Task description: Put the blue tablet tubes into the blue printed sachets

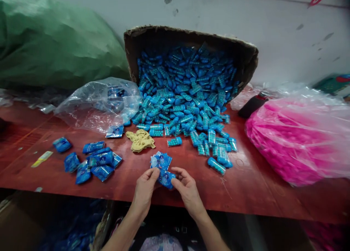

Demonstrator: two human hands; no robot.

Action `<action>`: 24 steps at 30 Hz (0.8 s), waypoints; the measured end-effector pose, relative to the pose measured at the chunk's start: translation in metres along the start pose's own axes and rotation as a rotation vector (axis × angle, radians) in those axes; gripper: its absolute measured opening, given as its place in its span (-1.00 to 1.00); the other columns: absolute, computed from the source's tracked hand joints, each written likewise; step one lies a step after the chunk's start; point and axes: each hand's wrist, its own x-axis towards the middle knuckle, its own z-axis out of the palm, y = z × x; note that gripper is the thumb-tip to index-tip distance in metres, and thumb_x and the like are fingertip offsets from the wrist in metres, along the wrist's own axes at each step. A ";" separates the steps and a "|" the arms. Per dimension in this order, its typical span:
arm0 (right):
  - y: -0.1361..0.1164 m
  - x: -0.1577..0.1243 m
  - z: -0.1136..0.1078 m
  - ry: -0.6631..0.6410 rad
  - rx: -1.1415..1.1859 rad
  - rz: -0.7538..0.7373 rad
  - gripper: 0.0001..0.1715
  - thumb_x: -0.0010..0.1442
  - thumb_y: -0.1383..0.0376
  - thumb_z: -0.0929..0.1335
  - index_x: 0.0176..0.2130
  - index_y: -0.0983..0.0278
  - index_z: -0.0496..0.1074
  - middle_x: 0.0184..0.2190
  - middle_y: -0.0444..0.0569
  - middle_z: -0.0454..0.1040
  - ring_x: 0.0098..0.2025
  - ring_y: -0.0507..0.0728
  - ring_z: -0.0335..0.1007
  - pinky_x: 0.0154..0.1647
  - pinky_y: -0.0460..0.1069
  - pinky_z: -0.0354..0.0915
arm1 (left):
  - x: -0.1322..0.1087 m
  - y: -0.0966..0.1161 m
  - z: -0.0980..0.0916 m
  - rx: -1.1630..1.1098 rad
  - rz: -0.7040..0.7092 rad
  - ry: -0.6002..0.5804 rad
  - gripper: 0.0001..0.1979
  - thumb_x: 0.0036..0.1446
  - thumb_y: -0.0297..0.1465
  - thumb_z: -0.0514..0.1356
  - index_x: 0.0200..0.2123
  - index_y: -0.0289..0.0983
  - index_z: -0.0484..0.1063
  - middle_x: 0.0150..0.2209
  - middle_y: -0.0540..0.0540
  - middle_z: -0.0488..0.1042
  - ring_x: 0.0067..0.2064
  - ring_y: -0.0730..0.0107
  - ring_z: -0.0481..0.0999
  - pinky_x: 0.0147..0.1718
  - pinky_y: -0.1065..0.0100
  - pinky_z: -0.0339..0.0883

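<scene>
- Fingers of the left hand (147, 181), lower centre of the frame: thumb and forefinger brought together, pinching the left end of a blue packet (166, 179).
- Right hand (188, 189), just right of there: half open, thumb against the packet's right end, fingers loosely curled; impossible to tell whether gripping.
- Blue packet: printed, at lower centre, contents hidden; just below it, toward mid-frame, small overlapping printed cards (161, 158) on the red table (254, 192).
- Yellow crumpled cloth (140, 140), centre, above the cards.
- Loose cluster of blue printed packets (100, 158), left of centre, plump and wrapped, some overlapping.
- Clear plastic bag (82, 105), centre left, slack, with blue printed packets visible inside.
- Cardboard box (247, 58), upper centre, mouth toward the viewer, heaped with clear-fronted blue packs (188, 98) of small teal balls; many spilled from the mouth down to mid-frame.
- Second clear bag (290, 141), right edge, bulging with bright pink contents, too blurred to name.
- Large green sack (54, 43), upper left, contents hidden.
- Open carton (16, 222), lower left, below the tabletop, with dim blue items inside.
</scene>
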 end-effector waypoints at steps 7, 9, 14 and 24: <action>0.014 -0.012 0.011 -0.015 0.087 0.051 -0.60 -0.06 0.24 0.41 -0.17 0.23 0.37 -0.29 -0.08 0.42 -0.42 0.01 0.30 -0.61 -0.14 0.34 | 0.006 -0.004 -0.011 0.192 0.130 0.130 -0.74 -0.14 -0.19 0.23 -0.56 -0.30 0.45 -0.64 0.04 0.41 -0.54 0.44 0.34 -0.54 0.46 0.20; 0.016 -0.013 0.011 -0.007 0.068 0.031 -0.61 -0.02 0.21 0.39 -0.15 0.23 0.36 -0.30 -0.09 0.42 -0.44 0.01 0.29 -0.62 -0.14 0.34 | 0.005 -0.002 -0.010 0.120 0.110 0.101 -0.73 -0.14 -0.20 0.23 -0.45 -0.30 0.46 -0.58 0.03 0.44 -0.51 0.44 0.36 -0.51 0.45 0.24; 0.022 -0.018 0.006 0.089 -0.187 -0.104 -0.62 0.06 0.25 0.35 -0.07 0.18 0.33 -0.23 -0.05 0.42 -0.27 0.10 0.36 -0.34 -0.03 0.37 | -0.005 0.004 0.003 -0.143 -0.149 -0.089 -0.75 -0.14 -0.24 0.26 -0.44 -0.32 0.42 -0.53 -0.02 0.47 -0.49 0.42 0.42 -0.43 0.36 0.32; 0.023 -0.021 -0.004 -0.002 -0.512 -0.286 -0.29 -0.09 0.27 0.46 0.05 0.06 0.24 -0.19 -0.08 0.34 -0.14 0.17 0.25 -0.05 0.06 0.20 | -0.004 0.010 -0.007 -0.240 -0.357 -0.347 -0.81 -0.05 -0.43 0.23 -0.31 -0.37 0.47 -0.41 -0.14 0.54 -0.40 0.43 0.47 -0.39 0.44 0.31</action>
